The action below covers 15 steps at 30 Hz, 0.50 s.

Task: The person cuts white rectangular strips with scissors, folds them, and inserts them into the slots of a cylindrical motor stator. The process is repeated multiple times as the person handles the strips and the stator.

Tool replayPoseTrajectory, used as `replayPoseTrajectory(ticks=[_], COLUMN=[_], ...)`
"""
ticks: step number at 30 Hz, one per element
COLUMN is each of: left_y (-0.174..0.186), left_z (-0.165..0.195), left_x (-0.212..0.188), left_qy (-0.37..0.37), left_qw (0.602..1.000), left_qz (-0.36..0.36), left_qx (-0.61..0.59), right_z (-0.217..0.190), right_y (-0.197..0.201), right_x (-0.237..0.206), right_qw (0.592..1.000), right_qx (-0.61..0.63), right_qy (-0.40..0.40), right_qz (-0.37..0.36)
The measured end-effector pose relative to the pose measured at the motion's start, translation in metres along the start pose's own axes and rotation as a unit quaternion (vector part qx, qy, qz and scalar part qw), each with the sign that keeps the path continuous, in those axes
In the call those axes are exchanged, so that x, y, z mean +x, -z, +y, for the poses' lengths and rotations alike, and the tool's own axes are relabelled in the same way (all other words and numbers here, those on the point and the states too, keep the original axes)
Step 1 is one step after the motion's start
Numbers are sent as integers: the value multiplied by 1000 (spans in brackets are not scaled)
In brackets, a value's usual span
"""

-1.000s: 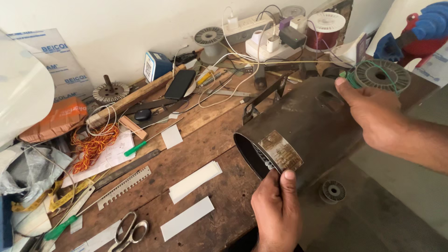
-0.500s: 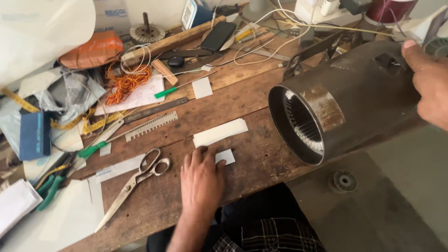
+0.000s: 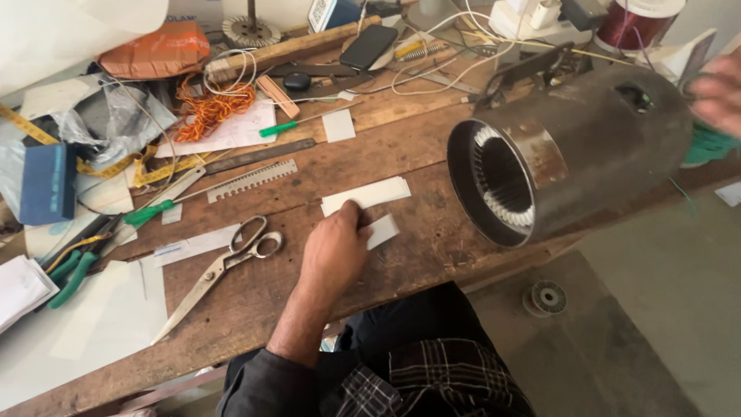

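My left hand (image 3: 333, 249) lies knuckles-up on the wooden workbench (image 3: 231, 309), its fingertips bent onto a small white paper strip (image 3: 384, 229) and touching the near edge of a longer white strip (image 3: 367, 194). A dark round motor housing (image 3: 575, 150) lies on its side at the bench's right edge, its open end with the slotted core facing me. My right hand (image 3: 716, 91) is blurred at the far right, above the housing's rear end. A green spool (image 3: 706, 145) shows just under it; whether the hand grips it is unclear.
Large scissors (image 3: 224, 266) lie left of my left hand. Beyond them are a steel ruler (image 3: 251, 179), green-handled screwdrivers (image 3: 147, 215), orange wire (image 3: 212, 108), a yellow tape measure, a phone (image 3: 369, 46), a hammer handle (image 3: 301, 48) and a copper-wire spool (image 3: 637, 23). A small spool (image 3: 546, 297) lies on the floor.
My left hand has slid forward from the small paper piece toward the longer strip. My right hand has shifted back along the housing and is blurred with motion.
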<state>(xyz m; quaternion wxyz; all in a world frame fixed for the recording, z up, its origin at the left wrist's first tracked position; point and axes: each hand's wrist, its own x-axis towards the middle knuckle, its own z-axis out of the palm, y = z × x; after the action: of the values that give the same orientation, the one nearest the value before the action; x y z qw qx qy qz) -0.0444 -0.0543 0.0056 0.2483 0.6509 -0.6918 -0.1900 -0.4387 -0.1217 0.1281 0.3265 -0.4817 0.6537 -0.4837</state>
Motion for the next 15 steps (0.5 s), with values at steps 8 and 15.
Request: replayPoseTrajectory(ticks=[8, 15], left_y=[12, 16], left_z=[65, 56], left_x=[-14, -27], left_qy=[-145, -179], left_qw=[935, 932], left_qz=[-38, -117], left_qx=[-321, -292], right_z=[1, 34], right_y=[-91, -118], right_x=[-130, -156], right_qw=[972, 961], right_qx=[104, 80], right_qy=[-99, -186], right_qz=[-184, -190])
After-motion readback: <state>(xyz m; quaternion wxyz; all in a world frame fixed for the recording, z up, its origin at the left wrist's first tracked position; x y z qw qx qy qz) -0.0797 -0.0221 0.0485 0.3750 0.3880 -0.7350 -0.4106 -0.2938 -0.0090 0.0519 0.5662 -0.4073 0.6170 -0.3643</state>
